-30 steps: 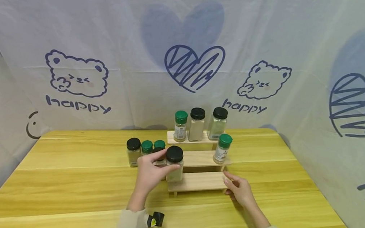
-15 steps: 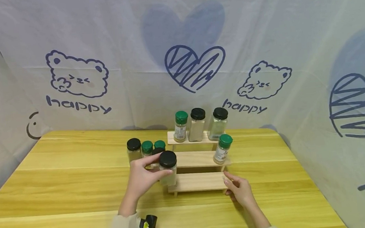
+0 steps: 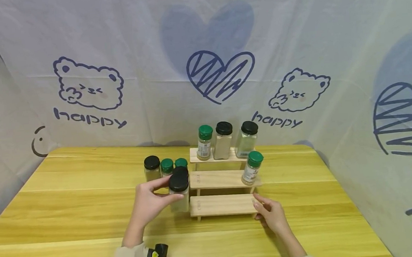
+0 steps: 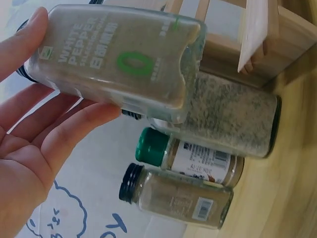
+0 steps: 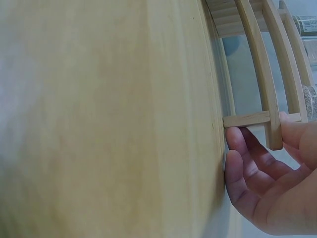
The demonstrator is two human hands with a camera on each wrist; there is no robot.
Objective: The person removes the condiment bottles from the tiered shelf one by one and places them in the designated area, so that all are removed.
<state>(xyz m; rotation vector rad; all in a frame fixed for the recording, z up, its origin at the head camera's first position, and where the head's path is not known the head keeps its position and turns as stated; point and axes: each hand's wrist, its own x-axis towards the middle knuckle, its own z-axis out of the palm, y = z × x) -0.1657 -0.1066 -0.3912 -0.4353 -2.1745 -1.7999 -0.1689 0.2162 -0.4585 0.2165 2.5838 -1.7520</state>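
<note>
My left hand [image 3: 148,203] grips a black-capped glass jar [image 3: 180,202] near its cap. In the left wrist view this white pepper jar [image 4: 114,59] hangs tilted in that view, its label reading "WHITE PEPPER". It is just left of the lowest step of a wooden three-step rack [image 3: 223,204]. With thumb and fingers, my right hand [image 3: 272,214] pinches the right end of that lowest step; the right wrist view shows the thumb above the board and fingertips by its leg. A green-capped jar [image 3: 251,169] stands at the right of the middle step.
On the top step stand a green-capped jar [image 3: 203,145] and two black-capped jars [image 3: 223,143]. Left of the rack, several spice jars stand on the table, among them a black-capped jar [image 3: 152,168] and a speckled one [image 4: 237,114]. A printed cloth [image 3: 149,68] hangs behind the table.
My left hand has carried the white pepper jar leftward, from over the left end of the lowest step to beside it. My right hand has stayed at the rack.
</note>
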